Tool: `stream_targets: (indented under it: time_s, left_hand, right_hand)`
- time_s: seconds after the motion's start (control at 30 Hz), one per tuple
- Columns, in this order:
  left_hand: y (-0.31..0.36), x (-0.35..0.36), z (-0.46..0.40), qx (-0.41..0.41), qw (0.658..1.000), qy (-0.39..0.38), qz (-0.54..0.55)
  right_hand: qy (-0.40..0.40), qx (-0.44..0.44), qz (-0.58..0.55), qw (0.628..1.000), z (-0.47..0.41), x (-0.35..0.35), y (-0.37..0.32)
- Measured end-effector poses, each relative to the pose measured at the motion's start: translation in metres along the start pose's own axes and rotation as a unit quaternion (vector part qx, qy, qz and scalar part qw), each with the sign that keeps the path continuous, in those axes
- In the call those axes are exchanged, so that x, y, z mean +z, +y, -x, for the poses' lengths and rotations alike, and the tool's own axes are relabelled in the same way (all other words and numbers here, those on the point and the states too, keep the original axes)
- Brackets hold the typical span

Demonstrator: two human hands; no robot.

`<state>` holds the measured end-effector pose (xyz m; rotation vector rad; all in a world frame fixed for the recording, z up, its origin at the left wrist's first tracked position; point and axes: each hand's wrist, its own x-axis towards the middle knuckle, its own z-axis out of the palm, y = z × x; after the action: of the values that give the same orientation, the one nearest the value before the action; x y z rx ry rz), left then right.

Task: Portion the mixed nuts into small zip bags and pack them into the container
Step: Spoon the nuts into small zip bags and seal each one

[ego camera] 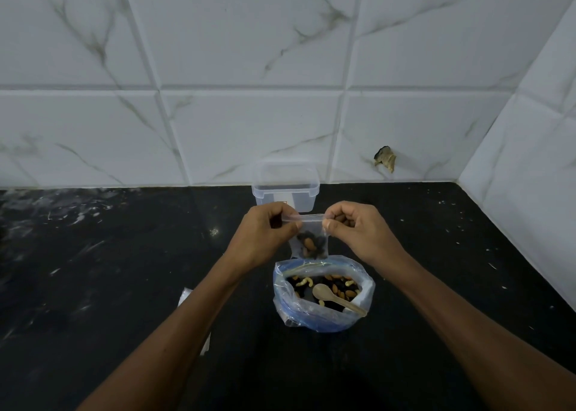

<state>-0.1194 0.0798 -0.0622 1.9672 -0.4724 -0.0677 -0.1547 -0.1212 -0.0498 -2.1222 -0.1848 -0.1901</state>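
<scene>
A small clear zip bag [310,242] with nuts in its bottom hangs in the air above the counter. My left hand [265,233] pinches the left end of its top strip, and my right hand [358,230] pinches the right end. Directly below stands a large plastic bag of mixed nuts [322,295], its mouth rolled open, with a wooden spoon [333,297] lying inside. Behind my hands, against the wall, a clear plastic container [285,184] stands without a lid.
Everything sits on a black stone counter [124,270] backed by white marble-look tiles [218,114], with a tiled side wall on the right. Some clear plastic [187,295] shows beside my left forearm. A chipped hole [386,158] marks the back wall.
</scene>
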Motion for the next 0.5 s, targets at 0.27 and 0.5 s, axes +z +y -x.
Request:
stream_targets:
  time_s: [0.27, 0.5]
  left_hand:
    - [0.001, 0.0021, -0.0009, 0.019, 1.0, -0.008, -0.013]
    - [0.0001, 0.0018, -0.0001, -0.006, 0.998, -0.004, 0.069]
  right_hand:
    - [-0.038, -0.005, 0.03, 0.999, -0.0031, 0.0068, -0.0026]
    - [-0.036, -0.029, 0.023, 0.999, -0.004, 0.0044, -0.001]
